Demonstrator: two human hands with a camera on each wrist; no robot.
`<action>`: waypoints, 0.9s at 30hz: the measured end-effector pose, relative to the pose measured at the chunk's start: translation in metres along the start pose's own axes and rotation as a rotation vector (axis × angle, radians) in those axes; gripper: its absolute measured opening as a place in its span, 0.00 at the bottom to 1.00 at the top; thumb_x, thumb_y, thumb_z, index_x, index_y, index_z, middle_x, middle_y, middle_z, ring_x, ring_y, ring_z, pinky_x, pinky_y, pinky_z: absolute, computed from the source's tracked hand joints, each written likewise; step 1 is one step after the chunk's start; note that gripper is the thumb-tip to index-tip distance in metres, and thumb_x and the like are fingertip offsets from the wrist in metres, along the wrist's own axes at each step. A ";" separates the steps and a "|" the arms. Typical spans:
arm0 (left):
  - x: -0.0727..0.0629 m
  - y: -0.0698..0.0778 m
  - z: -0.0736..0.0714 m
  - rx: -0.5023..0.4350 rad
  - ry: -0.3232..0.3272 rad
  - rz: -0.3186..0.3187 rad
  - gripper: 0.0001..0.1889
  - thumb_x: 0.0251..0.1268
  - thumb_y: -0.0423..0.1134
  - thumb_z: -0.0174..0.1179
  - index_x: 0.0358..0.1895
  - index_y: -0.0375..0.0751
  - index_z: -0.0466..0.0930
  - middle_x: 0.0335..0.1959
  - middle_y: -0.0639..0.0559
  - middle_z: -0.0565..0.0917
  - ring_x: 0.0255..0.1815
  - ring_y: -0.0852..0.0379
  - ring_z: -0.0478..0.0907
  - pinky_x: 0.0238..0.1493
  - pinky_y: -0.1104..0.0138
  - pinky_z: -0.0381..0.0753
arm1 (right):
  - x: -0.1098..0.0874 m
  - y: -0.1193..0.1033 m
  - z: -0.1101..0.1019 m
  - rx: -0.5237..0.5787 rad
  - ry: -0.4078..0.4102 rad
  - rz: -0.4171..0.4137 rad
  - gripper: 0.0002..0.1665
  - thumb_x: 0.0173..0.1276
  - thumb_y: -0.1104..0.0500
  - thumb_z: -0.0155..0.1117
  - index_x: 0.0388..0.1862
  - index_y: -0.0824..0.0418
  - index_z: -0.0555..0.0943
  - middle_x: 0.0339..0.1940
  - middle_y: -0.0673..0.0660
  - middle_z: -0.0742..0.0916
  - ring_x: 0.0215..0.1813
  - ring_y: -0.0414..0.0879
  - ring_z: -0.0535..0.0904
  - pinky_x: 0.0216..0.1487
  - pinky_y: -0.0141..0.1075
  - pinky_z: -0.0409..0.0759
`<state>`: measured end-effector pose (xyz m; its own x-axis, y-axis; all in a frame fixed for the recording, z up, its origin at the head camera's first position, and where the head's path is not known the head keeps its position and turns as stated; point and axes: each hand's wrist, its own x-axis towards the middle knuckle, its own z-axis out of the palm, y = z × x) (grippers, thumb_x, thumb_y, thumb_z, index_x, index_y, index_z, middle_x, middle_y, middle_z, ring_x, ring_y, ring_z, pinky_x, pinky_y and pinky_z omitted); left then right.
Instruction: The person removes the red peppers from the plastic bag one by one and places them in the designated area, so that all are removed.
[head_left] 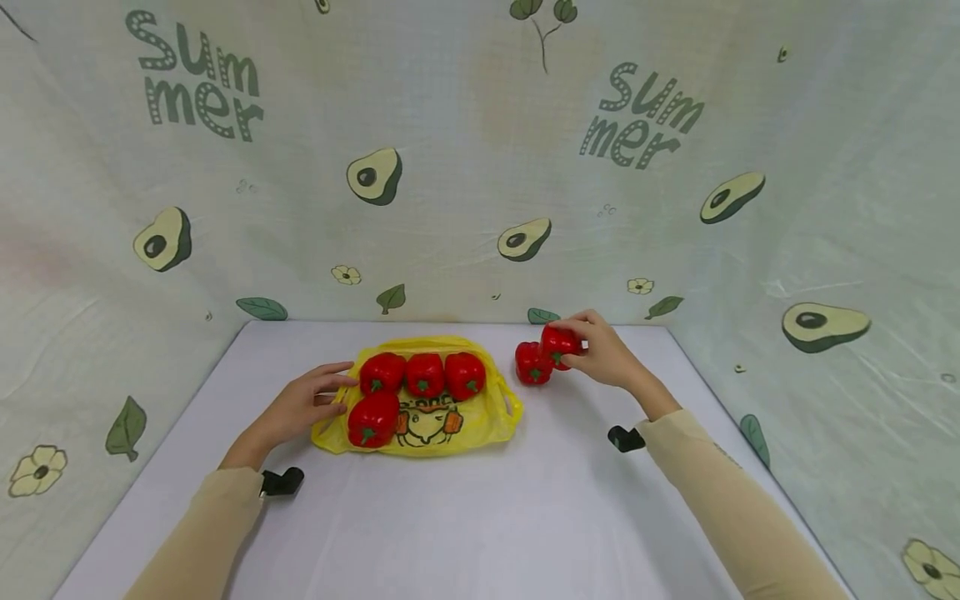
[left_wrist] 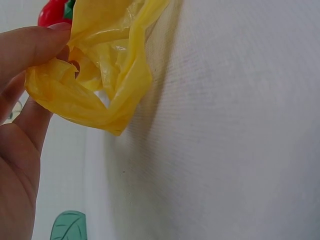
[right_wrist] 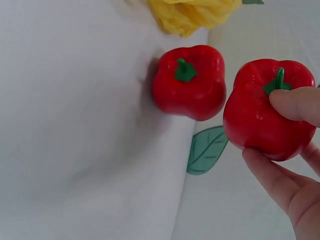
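Note:
A yellow plastic bag (head_left: 487,423) with a printed cartoon face lies flat on the table, several red bell peppers (head_left: 425,376) with green stems on it. At the bag's left edge, my left hand (head_left: 303,404) pinches the crumpled plastic (left_wrist: 112,75) between thumb and fingers. My right hand (head_left: 600,350) grips another bell pepper (right_wrist: 265,120), thumb by its stem and fingers underneath, raised above the tabletop to the right of the bag. Just left of it, one loose bell pepper (right_wrist: 190,82) sits on the table.
The white table (head_left: 450,525) meets a hanging cloth (head_left: 450,100) printed with avocados and leaves at the back and sides. Dark wrist devices (head_left: 282,482) are worn at both sleeve cuffs.

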<state>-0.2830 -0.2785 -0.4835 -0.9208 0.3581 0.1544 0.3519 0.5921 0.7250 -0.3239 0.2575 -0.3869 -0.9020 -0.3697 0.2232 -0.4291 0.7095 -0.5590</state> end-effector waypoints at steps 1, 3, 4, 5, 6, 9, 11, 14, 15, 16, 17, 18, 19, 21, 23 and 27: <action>0.000 0.000 0.000 -0.001 -0.002 -0.004 0.21 0.70 0.31 0.71 0.64 0.42 0.84 0.81 0.42 0.68 0.70 0.31 0.77 0.65 0.48 0.83 | -0.001 0.003 -0.001 -0.003 0.001 0.003 0.35 0.69 0.71 0.73 0.74 0.58 0.78 0.64 0.63 0.76 0.66 0.62 0.75 0.57 0.55 0.90; -0.001 0.000 0.000 0.005 -0.005 -0.011 0.21 0.70 0.31 0.71 0.65 0.43 0.84 0.81 0.42 0.68 0.71 0.31 0.77 0.65 0.48 0.83 | -0.002 0.009 -0.002 -0.013 0.003 0.013 0.35 0.69 0.70 0.73 0.74 0.58 0.78 0.64 0.63 0.76 0.66 0.62 0.75 0.57 0.56 0.90; -0.001 0.000 0.000 0.006 -0.004 -0.020 0.21 0.70 0.31 0.71 0.65 0.43 0.84 0.81 0.43 0.68 0.71 0.32 0.77 0.65 0.49 0.83 | -0.002 0.012 -0.002 -0.018 0.004 0.016 0.35 0.69 0.70 0.73 0.74 0.58 0.78 0.64 0.63 0.76 0.66 0.62 0.75 0.57 0.57 0.89; -0.001 0.000 -0.001 0.010 -0.004 -0.021 0.21 0.70 0.31 0.70 0.65 0.43 0.84 0.81 0.43 0.67 0.71 0.32 0.77 0.64 0.49 0.83 | -0.003 0.015 -0.003 -0.020 0.004 0.021 0.35 0.69 0.70 0.73 0.74 0.58 0.78 0.64 0.63 0.76 0.67 0.62 0.75 0.58 0.57 0.89; -0.001 0.000 -0.001 0.010 -0.003 -0.023 0.21 0.70 0.31 0.70 0.65 0.44 0.84 0.81 0.43 0.67 0.71 0.32 0.77 0.64 0.50 0.84 | -0.003 0.018 -0.003 -0.027 0.004 0.027 0.35 0.69 0.70 0.73 0.74 0.58 0.78 0.64 0.63 0.76 0.67 0.62 0.74 0.58 0.57 0.89; 0.000 0.000 0.000 0.016 -0.004 -0.028 0.21 0.70 0.31 0.70 0.65 0.44 0.84 0.82 0.43 0.67 0.71 0.33 0.77 0.64 0.50 0.84 | -0.006 0.025 -0.004 -0.038 0.001 0.051 0.35 0.69 0.70 0.74 0.74 0.57 0.78 0.64 0.63 0.76 0.68 0.62 0.74 0.58 0.58 0.89; 0.000 0.000 0.000 0.015 -0.004 -0.029 0.21 0.70 0.31 0.70 0.65 0.44 0.84 0.81 0.43 0.67 0.71 0.33 0.77 0.64 0.50 0.84 | -0.008 0.029 -0.004 -0.039 -0.007 0.066 0.35 0.69 0.69 0.74 0.74 0.58 0.78 0.64 0.64 0.76 0.68 0.63 0.73 0.59 0.58 0.89; 0.000 0.002 0.001 0.013 -0.004 -0.016 0.21 0.70 0.31 0.70 0.65 0.43 0.84 0.81 0.42 0.67 0.70 0.32 0.77 0.65 0.49 0.83 | -0.010 0.036 -0.004 -0.045 -0.015 0.077 0.35 0.69 0.69 0.73 0.74 0.58 0.78 0.65 0.64 0.76 0.68 0.64 0.73 0.59 0.58 0.88; 0.000 0.002 0.001 0.013 -0.005 -0.009 0.22 0.70 0.31 0.71 0.65 0.43 0.84 0.81 0.42 0.67 0.70 0.32 0.77 0.65 0.48 0.83 | -0.010 0.039 -0.003 -0.049 -0.015 0.076 0.34 0.70 0.69 0.73 0.74 0.59 0.78 0.65 0.65 0.76 0.68 0.64 0.73 0.59 0.58 0.88; 0.000 0.003 0.001 0.012 -0.004 -0.003 0.21 0.70 0.31 0.71 0.65 0.42 0.84 0.81 0.42 0.67 0.69 0.31 0.78 0.65 0.48 0.83 | -0.011 0.041 -0.004 -0.052 -0.016 0.072 0.34 0.70 0.70 0.72 0.74 0.59 0.78 0.65 0.65 0.76 0.68 0.64 0.73 0.60 0.58 0.88; -0.001 0.003 0.001 0.011 -0.002 0.003 0.21 0.70 0.31 0.71 0.65 0.42 0.84 0.81 0.41 0.68 0.69 0.31 0.78 0.65 0.47 0.83 | -0.011 0.044 -0.003 -0.056 -0.015 0.069 0.34 0.70 0.70 0.72 0.74 0.60 0.78 0.65 0.65 0.76 0.68 0.64 0.73 0.60 0.59 0.88; -0.001 0.004 0.001 0.011 -0.003 0.011 0.21 0.70 0.31 0.71 0.65 0.42 0.84 0.81 0.41 0.68 0.69 0.31 0.78 0.65 0.46 0.83 | -0.011 0.047 -0.003 -0.060 -0.015 0.068 0.34 0.70 0.70 0.72 0.74 0.60 0.78 0.65 0.66 0.76 0.68 0.64 0.74 0.60 0.59 0.87; -0.002 0.005 0.000 0.010 -0.003 0.018 0.21 0.70 0.31 0.71 0.65 0.41 0.84 0.80 0.40 0.68 0.68 0.31 0.78 0.65 0.45 0.83 | -0.011 0.049 -0.003 -0.064 -0.016 0.068 0.34 0.70 0.70 0.72 0.74 0.60 0.78 0.65 0.66 0.75 0.67 0.64 0.74 0.60 0.59 0.87; -0.002 0.005 0.000 0.012 -0.006 0.025 0.21 0.70 0.32 0.70 0.65 0.41 0.84 0.80 0.40 0.68 0.68 0.31 0.78 0.65 0.45 0.83 | -0.012 0.054 -0.003 -0.061 -0.024 0.071 0.34 0.70 0.70 0.71 0.74 0.61 0.78 0.65 0.67 0.75 0.67 0.65 0.74 0.60 0.59 0.87; -0.002 0.005 -0.001 0.010 -0.006 0.028 0.21 0.70 0.32 0.70 0.65 0.41 0.84 0.80 0.40 0.68 0.68 0.30 0.78 0.65 0.45 0.83 | -0.012 0.057 -0.003 -0.055 -0.034 0.083 0.33 0.71 0.70 0.71 0.74 0.61 0.77 0.65 0.67 0.75 0.67 0.65 0.73 0.60 0.59 0.88; -0.002 0.003 0.000 0.010 -0.008 0.019 0.21 0.70 0.32 0.70 0.65 0.42 0.84 0.81 0.40 0.67 0.69 0.30 0.78 0.65 0.46 0.83 | -0.011 0.064 -0.001 -0.040 -0.055 0.115 0.34 0.71 0.69 0.71 0.75 0.60 0.77 0.64 0.67 0.75 0.68 0.66 0.72 0.60 0.58 0.88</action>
<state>-0.2805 -0.2776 -0.4815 -0.9125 0.3752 0.1628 0.3711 0.5922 0.7153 -0.3409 0.3073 -0.4246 -0.9420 -0.3155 0.1147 -0.3251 0.7722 -0.5459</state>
